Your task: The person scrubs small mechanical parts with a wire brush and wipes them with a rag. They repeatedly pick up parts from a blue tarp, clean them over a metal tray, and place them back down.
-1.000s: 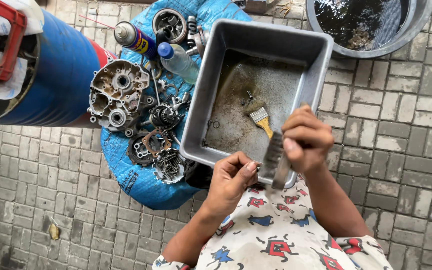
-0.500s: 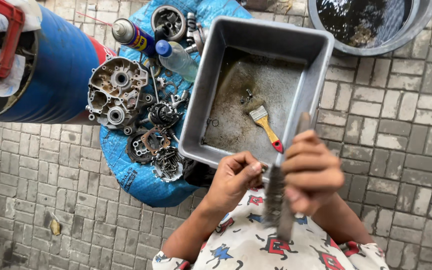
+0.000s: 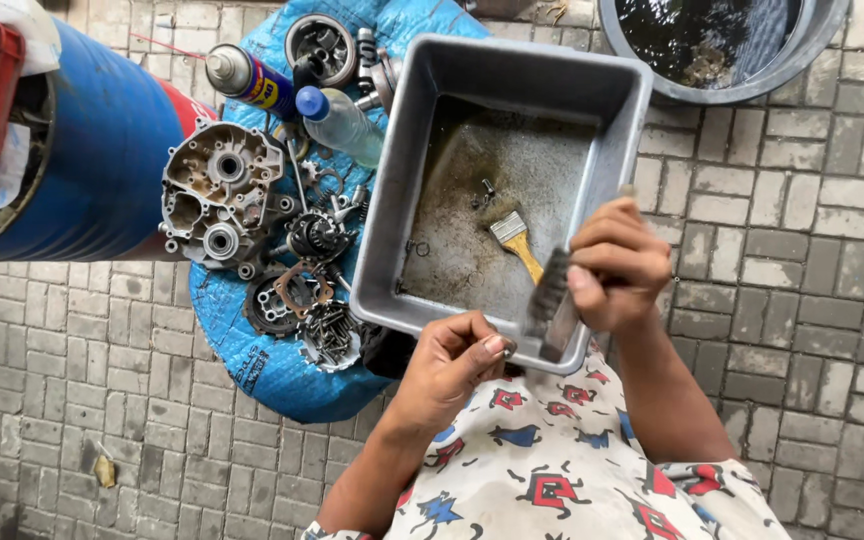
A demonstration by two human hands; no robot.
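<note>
The right hand (image 3: 617, 265) is closed around a long grey metal wire brush (image 3: 552, 305), holding it over the near edge of the grey metal tray (image 3: 402, 200), so dirt likely drops into the tray and not on the floor. The left hand (image 3: 452, 360) is pinched shut on something tiny at its fingertips; I cannot tell what it is. A small paintbrush with a yellow handle (image 3: 514, 240) lies in the dirty liquid in the tray. Left of the tray, a blue plastic sheet (image 3: 252, 350) keeps a grey metal engine case (image 3: 220, 200), bolts and a blue spray can (image 3: 247, 78) off the paved floor (image 3: 72, 400).
</note>
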